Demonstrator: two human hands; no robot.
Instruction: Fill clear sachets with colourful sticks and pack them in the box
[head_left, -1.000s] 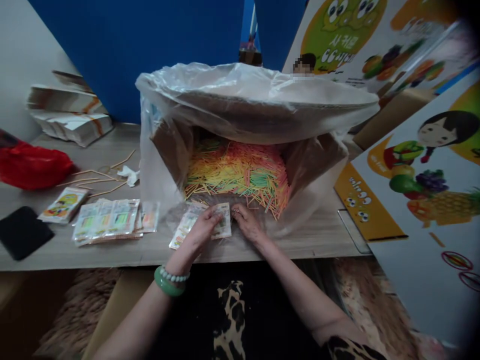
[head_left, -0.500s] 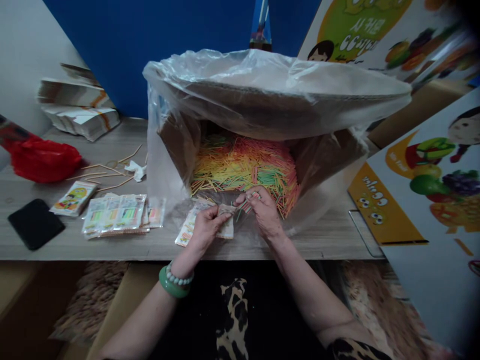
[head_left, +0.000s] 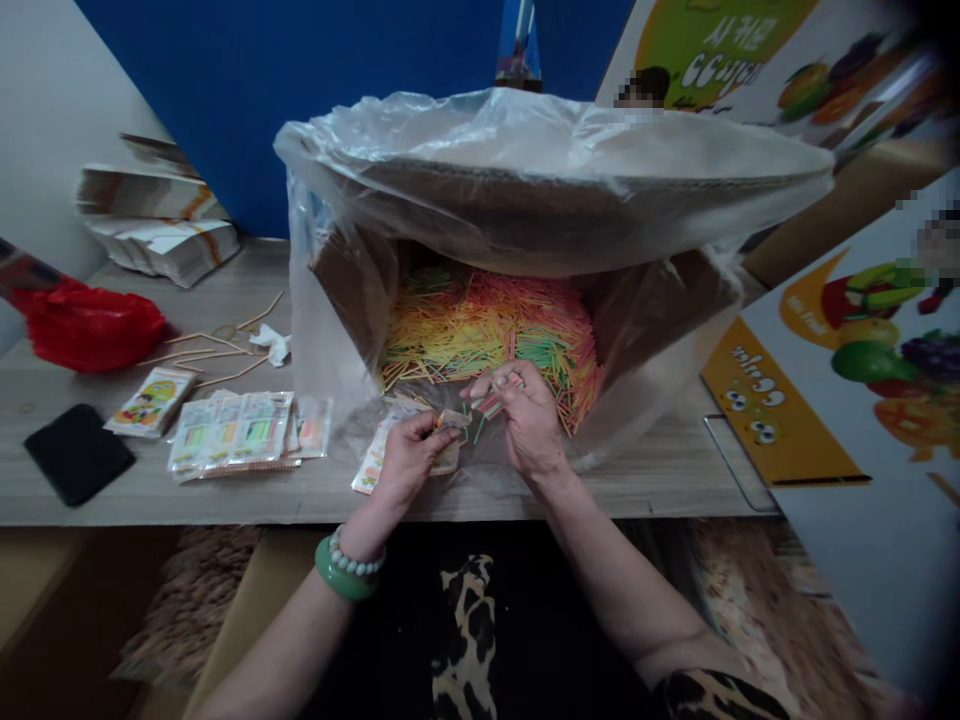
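Observation:
My left hand [head_left: 411,452] is closed, pinching a small clear packet [head_left: 452,420] between thumb and fingers. Under it lie other printed packets [head_left: 369,462] on the table. My right hand [head_left: 531,420] is closed around a few thin coloured sticks [head_left: 491,402], pink and green ends showing at the fingertips. Both hands are at the front lip of a cardboard box lined with a clear plastic bag [head_left: 330,350]. Inside the box is a heap of thin sticks [head_left: 480,320] in yellow, orange, pink and green.
Left of the box lie filled packets [head_left: 229,435], a stack of printed cards [head_left: 150,402], a black flat object [head_left: 79,453], a red plastic bag [head_left: 94,325] and loose tan sticks [head_left: 206,350]. Card stacks [head_left: 161,235] stand behind. A large printed carton [head_left: 787,400] is at the right.
My right hand has drawn slightly away from the packet, its fingers curling over the sticks. My left hand stays nearly in place, its grip on the packet shifting a little.

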